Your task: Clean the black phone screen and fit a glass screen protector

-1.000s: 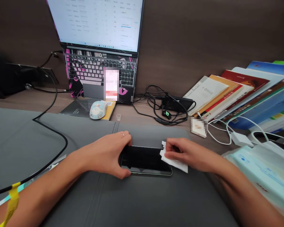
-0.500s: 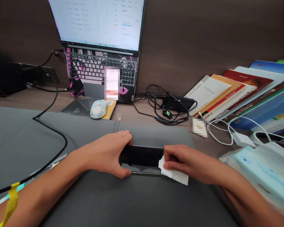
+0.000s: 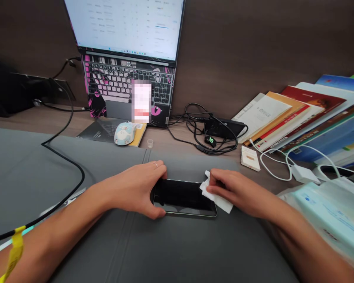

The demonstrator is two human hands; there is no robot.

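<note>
On the near part of the surface (image 3: pixel 177 251), the phone (image 3: pixel 181 198) lies screen up, left end clamped by the left hand (image 3: pixel 137 189); the right hand (image 3: pixel 237 192) pinches a tissue (image 3: pixel 221 203) over the far right corner. Wiping appears under way; portions done and remaining cannot be told

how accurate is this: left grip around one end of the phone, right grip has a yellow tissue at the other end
The head view shows the tissue is white, not yellow; the left grip is around one end of the phone, and the right grip has it at the other.
</note>
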